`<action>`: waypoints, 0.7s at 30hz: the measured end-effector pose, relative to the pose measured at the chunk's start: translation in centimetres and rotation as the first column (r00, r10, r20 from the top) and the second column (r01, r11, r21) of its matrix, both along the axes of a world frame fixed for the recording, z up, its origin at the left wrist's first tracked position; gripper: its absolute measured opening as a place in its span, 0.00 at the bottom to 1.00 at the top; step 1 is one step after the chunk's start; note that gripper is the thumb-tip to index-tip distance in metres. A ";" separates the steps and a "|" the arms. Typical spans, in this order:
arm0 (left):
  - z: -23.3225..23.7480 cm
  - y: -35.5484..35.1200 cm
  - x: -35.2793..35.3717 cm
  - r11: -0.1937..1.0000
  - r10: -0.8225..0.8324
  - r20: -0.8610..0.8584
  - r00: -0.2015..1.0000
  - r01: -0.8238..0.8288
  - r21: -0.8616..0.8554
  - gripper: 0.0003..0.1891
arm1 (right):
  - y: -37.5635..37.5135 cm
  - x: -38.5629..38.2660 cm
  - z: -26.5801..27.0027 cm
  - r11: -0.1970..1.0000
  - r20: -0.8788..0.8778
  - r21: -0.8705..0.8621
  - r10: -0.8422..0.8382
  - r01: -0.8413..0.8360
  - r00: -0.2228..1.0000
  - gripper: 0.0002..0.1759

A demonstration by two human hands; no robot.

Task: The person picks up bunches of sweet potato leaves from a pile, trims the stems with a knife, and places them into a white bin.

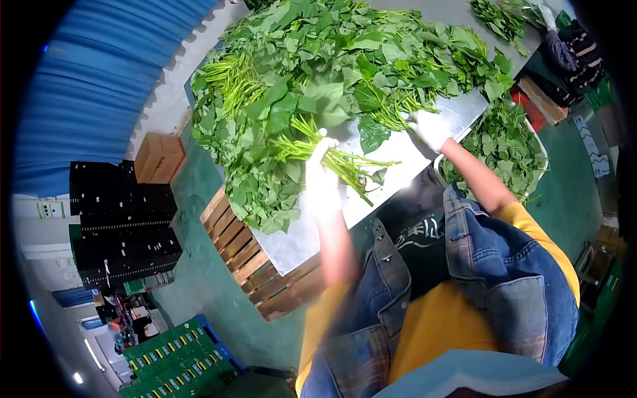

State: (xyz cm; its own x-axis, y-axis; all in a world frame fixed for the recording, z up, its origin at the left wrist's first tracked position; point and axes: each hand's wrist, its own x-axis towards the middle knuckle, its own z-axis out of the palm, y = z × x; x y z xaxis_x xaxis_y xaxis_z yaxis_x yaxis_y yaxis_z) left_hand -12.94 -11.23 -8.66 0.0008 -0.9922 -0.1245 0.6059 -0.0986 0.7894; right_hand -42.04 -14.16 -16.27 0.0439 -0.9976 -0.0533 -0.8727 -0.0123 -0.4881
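My left hand (321, 169), in a white glove, is wrapped round a bunch of leafy greens (345, 166). Its long pale-green stems point towards me and to the right, and its broad leaves face away over the table. My right hand (430, 130), also white-gloved, is closed on the stem ends of some leafy greens (391, 113) at the near right side of the heap. A large heap of the same greens (292, 50) covers most of the metal table (292, 252). The fingertips of both hands are partly hidden.
A container heaped with greens (507, 152) stands at my right. Below the table's left side is a wooden pallet (232, 245). Black crates (123, 219), a cardboard box (159, 158) and green crates (176, 358) stand leftward. A co-worker's gloved hand (548, 16) is at the far right.
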 end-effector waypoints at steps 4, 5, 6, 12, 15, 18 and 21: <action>3.5 1.7 -0.3 0.992 0.079 -0.195 0.978 -0.058 0.111 0.17 | -3.8 2.2 -2.6 0.995 -0.184 0.046 -0.075 0.085 0.980 0.15; 3.3 1.8 0.3 0.992 0.080 -0.195 0.978 -0.060 0.107 0.17 | -4.4 2.3 -2.7 0.992 -0.197 0.082 -0.082 0.100 0.977 0.15; 2.8 1.9 0.8 0.992 0.097 -0.149 0.984 -0.084 0.090 0.17 | -4.5 2.1 -2.7 0.992 -0.198 0.078 -0.080 0.098 0.977 0.15; 4.2 2.2 -0.4 0.978 0.152 -0.040 0.988 -0.144 0.151 0.09 | -1.0 3.4 9.5 0.979 0.820 -0.079 -0.042 0.187 0.571 0.10; 2.4 0.6 -1.3 0.972 0.150 -0.123 0.981 -0.123 0.203 0.12 | -1.4 2.6 10.4 0.565 -0.015 -0.780 0.413 -0.269 0.911 0.06; 2.6 -0.4 -2.9 0.992 0.076 0.077 0.994 -0.083 0.093 0.12 | -0.2 2.8 11.0 0.506 -0.157 -0.764 0.454 -0.399 0.877 0.08; -2.0 -2.6 -3.7 0.992 0.043 0.356 0.933 0.002 -0.123 0.14 | 1.7 2.6 9.3 0.620 -0.095 -0.656 0.497 -0.430 0.862 0.09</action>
